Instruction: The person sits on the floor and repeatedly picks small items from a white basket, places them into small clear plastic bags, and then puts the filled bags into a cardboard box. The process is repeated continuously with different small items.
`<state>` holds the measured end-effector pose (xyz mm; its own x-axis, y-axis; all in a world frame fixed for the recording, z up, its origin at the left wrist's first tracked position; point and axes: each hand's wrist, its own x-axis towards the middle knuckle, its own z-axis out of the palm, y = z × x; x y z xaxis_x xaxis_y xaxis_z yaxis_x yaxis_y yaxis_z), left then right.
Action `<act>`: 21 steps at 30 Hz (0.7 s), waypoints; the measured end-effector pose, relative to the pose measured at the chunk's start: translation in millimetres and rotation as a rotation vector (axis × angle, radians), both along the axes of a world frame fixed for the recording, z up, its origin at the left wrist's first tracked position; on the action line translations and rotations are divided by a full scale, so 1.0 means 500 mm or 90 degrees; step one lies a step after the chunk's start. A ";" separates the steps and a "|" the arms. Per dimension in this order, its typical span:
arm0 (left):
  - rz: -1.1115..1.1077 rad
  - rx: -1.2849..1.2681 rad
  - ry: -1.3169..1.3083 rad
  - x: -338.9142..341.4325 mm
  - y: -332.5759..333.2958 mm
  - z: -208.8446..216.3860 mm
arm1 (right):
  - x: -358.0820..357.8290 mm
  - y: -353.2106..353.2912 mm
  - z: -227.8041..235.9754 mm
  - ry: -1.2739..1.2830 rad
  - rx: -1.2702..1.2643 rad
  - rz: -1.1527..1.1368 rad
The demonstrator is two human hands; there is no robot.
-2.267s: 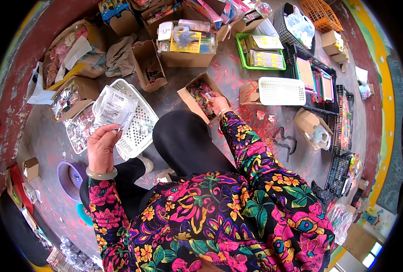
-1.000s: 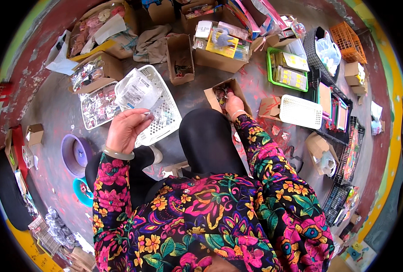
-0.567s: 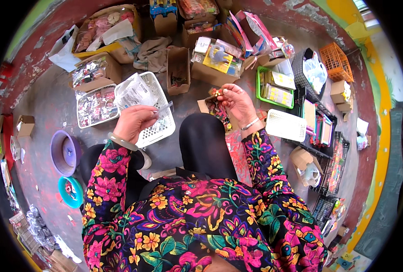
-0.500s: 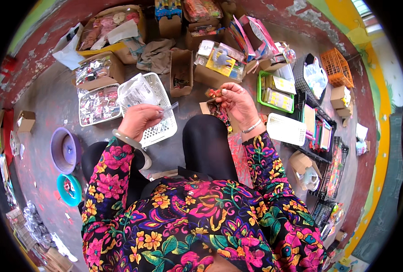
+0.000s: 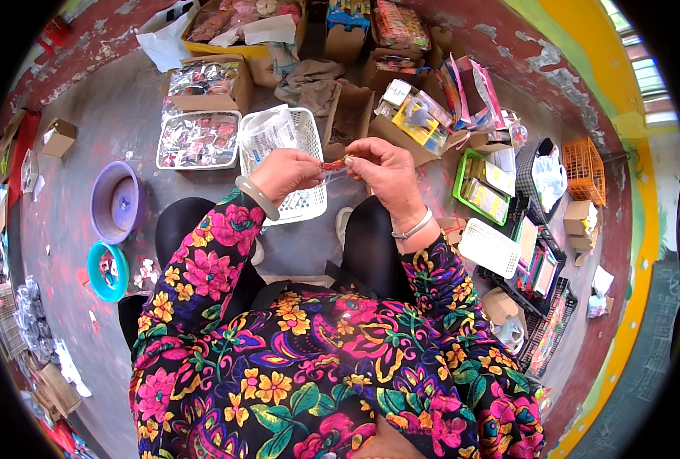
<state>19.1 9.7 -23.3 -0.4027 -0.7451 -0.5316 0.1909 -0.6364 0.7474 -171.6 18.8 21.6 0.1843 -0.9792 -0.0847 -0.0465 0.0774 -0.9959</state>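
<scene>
My left hand (image 5: 288, 174) and my right hand (image 5: 386, 173) meet in front of me, fingertips nearly touching. The fingers of my right hand are closed on a small red ornament (image 5: 333, 164) with a bit of gold on it. My left hand pinches a small clear plastic bag, barely visible now beside the ornament; whether the ornament is inside it cannot be made out. Below the hands stands a white perforated basket (image 5: 316, 205) holding larger clear plastic bags (image 5: 269, 130).
Left of that basket, a white tray (image 5: 160, 145) holds many packed pieces. A purple basin (image 5: 97, 195) and a teal basin (image 5: 92, 275) stand on the floor at left. To the right are a green basket (image 5: 462, 187), an upturned white basket (image 5: 490, 246) and an orange crate (image 5: 583, 164).
My left hand has moved right and up, my right hand slightly left and down, bringing bag and ornament together. The view has shifted, and my right knee has moved.
</scene>
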 end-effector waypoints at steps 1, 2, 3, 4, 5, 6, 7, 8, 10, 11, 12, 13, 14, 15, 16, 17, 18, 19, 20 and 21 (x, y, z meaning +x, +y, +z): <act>-0.004 -0.002 -0.002 0.000 -0.001 0.004 | -0.004 -0.002 -0.009 0.004 0.010 0.003; -0.008 -0.005 -0.003 0.001 -0.002 0.005 | -0.006 -0.003 -0.014 0.007 0.020 0.005; -0.004 -0.008 0.000 0.004 -0.002 0.001 | -0.005 -0.004 -0.013 0.015 0.024 0.009; -0.007 -0.009 0.001 0.005 -0.002 0.000 | -0.005 -0.004 -0.013 0.024 0.028 0.012; -0.010 -0.010 0.003 0.005 -0.002 -0.001 | -0.005 -0.005 -0.013 0.032 0.031 0.015; -0.014 -0.010 0.005 0.004 -0.002 -0.004 | -0.006 -0.005 -0.014 0.050 0.020 0.023; -0.031 -0.016 -0.009 0.004 -0.002 -0.005 | -0.007 -0.005 -0.017 0.068 0.008 0.031; -0.048 -0.022 -0.023 0.003 -0.003 -0.004 | -0.008 -0.005 -0.020 0.085 -0.003 0.038; -0.096 -0.066 -0.083 0.004 -0.005 -0.012 | -0.007 -0.006 -0.031 0.103 -0.083 0.052; -0.126 -0.104 -0.128 0.004 -0.007 -0.023 | -0.005 -0.005 -0.034 0.112 -0.122 0.058; -0.156 -0.143 -0.174 0.004 -0.007 -0.025 | -0.003 -0.005 -0.035 0.124 -0.130 0.067; -0.172 -0.187 -0.195 0.005 -0.005 -0.025 | 0.000 -0.005 -0.036 0.136 -0.138 0.075; -0.188 -0.232 -0.215 0.006 -0.002 -0.023 | 0.003 -0.004 -0.036 0.148 -0.145 0.084; -0.206 -0.279 -0.234 0.004 -0.001 -0.019 | 0.003 -0.004 -0.036 0.161 -0.156 0.088; -0.208 -0.284 -0.225 0.002 0.000 -0.017 | 0.003 -0.005 -0.035 0.173 -0.166 0.091; -0.210 -0.288 -0.217 0.001 0.000 -0.014 | 0.003 -0.006 -0.035 0.186 -0.177 0.095; -0.211 -0.293 -0.210 0.001 0.001 -0.013 | 0.002 -0.008 -0.037 0.183 -0.157 0.101; -0.199 -0.296 -0.188 0.002 0.001 -0.018 | -0.001 -0.009 -0.040 0.180 -0.136 0.107; -0.187 -0.298 -0.167 0.004 0.001 -0.027 | -0.003 -0.010 -0.042 0.177 -0.116 0.114; -0.175 -0.300 -0.147 0.006 0.000 -0.028 | -0.002 -0.010 -0.037 0.193 -0.087 0.109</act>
<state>22.2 9.9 -37.5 -0.5274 -0.8070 -0.2656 -0.1344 -0.2295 0.9640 -172.4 13.9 3.3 0.3334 -0.9423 -0.0308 -0.3421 -0.0905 -0.9353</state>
